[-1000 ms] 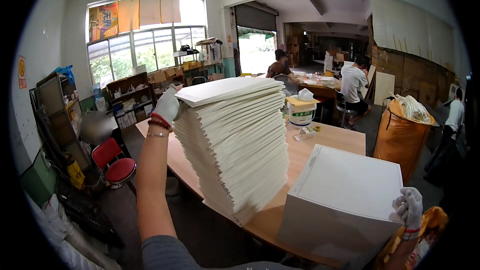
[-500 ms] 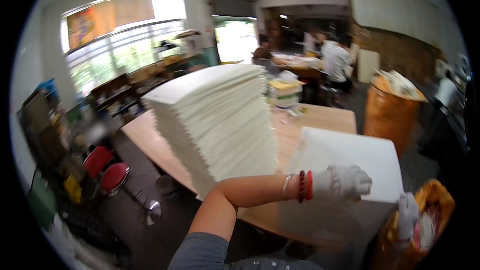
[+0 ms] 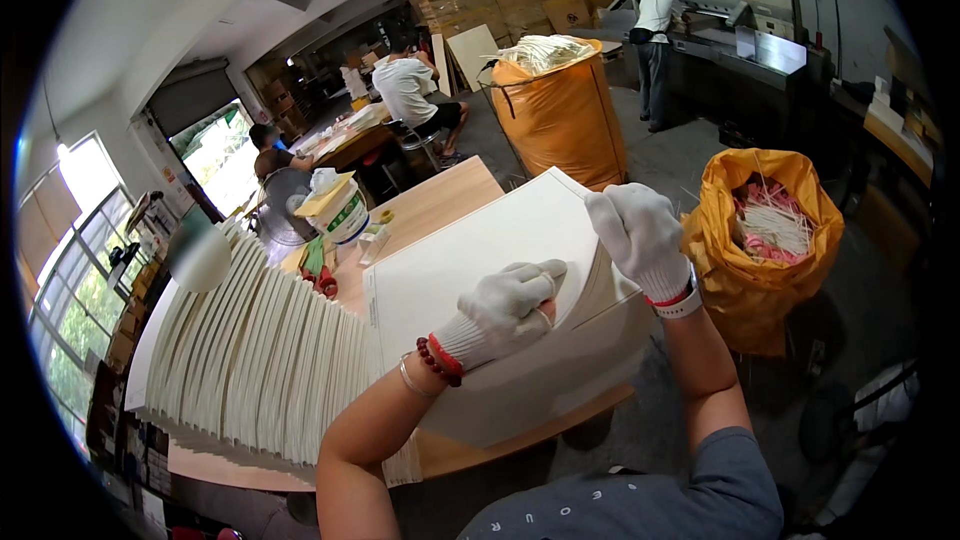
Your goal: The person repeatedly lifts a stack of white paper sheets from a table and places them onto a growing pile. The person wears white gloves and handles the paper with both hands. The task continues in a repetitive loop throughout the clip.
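A stack of large white sheets (image 3: 470, 240) lies on the wooden table in front of me. At its right corner my right hand (image 3: 638, 240), in a white knit glove, is closed on the edge of the upper sheets, which curve upward there. My left hand (image 3: 505, 310), gloved too, rests on the top sheet beside that bend. Its fingers are curled, with bare fingertips showing; whether they pinch anything is hidden. To the left stands a tall pile of white sheets (image 3: 260, 350) in many layers with uneven edges.
An orange sack (image 3: 720, 280) of paper strips stands right of my right hand, and a larger one (image 3: 560, 120) behind the table. A bucket (image 3: 345, 215) and red-handled scissors (image 3: 325, 282) sit on the wooden table (image 3: 440, 202). Other people work farther back.
My view has swung to the right. My right hand has come from beside the sack to the stack's corner and gripped the sheets, whose edge now bends up. My left hand stays over the stack.
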`<state>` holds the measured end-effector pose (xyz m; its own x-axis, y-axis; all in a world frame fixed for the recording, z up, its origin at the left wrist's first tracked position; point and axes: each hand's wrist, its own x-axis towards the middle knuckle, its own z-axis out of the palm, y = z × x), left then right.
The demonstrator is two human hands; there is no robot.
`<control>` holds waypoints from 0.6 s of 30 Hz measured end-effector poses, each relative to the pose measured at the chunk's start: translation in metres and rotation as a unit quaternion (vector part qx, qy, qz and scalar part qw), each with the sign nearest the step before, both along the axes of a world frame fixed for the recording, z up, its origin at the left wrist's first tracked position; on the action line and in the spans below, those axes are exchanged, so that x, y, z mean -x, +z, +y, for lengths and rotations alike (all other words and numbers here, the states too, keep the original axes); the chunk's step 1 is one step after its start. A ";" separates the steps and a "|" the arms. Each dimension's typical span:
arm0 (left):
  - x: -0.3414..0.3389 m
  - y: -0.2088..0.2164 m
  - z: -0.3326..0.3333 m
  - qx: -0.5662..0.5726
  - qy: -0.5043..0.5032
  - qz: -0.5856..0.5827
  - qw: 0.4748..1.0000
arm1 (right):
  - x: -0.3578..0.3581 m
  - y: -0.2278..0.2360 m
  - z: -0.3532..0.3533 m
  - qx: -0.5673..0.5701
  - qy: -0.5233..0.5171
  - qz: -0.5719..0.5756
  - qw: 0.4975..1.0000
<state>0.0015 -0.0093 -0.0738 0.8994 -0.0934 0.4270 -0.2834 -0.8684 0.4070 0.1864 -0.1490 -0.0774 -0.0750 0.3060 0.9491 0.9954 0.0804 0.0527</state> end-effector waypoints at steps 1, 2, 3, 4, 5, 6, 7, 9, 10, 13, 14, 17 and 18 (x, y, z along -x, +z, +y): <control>0.001 -0.001 0.000 0.035 0.016 0.009 0.999 | 0.000 0.000 -0.001 0.025 -0.026 -0.011 0.999; 0.001 0.001 -0.002 0.070 0.033 0.015 0.997 | -0.005 -0.011 0.002 0.001 -0.063 -0.022 0.998; 0.003 0.003 -0.004 0.104 0.050 0.022 0.993 | -0.008 -0.017 0.002 -0.005 -0.069 -0.011 0.998; 0.004 0.007 -0.005 0.104 0.066 0.052 0.991 | -0.009 -0.021 0.001 -0.011 -0.075 0.001 0.997; 0.007 0.013 -0.006 0.104 0.085 0.081 0.988 | -0.011 -0.023 0.001 -0.011 -0.077 0.005 0.997; 0.008 0.018 -0.008 0.103 0.104 0.111 0.983 | -0.012 -0.024 0.000 -0.011 -0.080 0.010 0.997; 0.008 0.022 -0.011 0.096 0.114 0.115 0.982 | -0.013 -0.024 -0.001 -0.003 -0.083 0.008 0.997; 0.008 0.028 -0.017 0.084 0.130 0.124 0.980 | -0.013 -0.026 -0.004 -0.006 -0.097 -0.003 0.995; 0.008 0.028 -0.016 0.085 0.124 0.121 0.981 | -0.013 -0.027 -0.004 -0.018 -0.107 -0.012 0.994; 0.008 0.018 -0.010 0.085 0.118 0.070 0.987 | -0.013 -0.028 -0.008 0.017 -0.098 0.000 0.995; 0.006 0.008 -0.008 0.084 0.124 0.025 0.988 | -0.013 -0.027 -0.009 0.040 -0.087 0.010 0.995; 0.010 0.003 -0.005 0.008 0.101 -0.024 0.995 | -0.015 -0.027 -0.004 -0.023 -0.054 -0.035 0.998; 0.012 0.003 -0.005 -0.028 0.086 -0.024 0.996 | -0.015 -0.028 -0.002 -0.031 -0.045 -0.037 0.998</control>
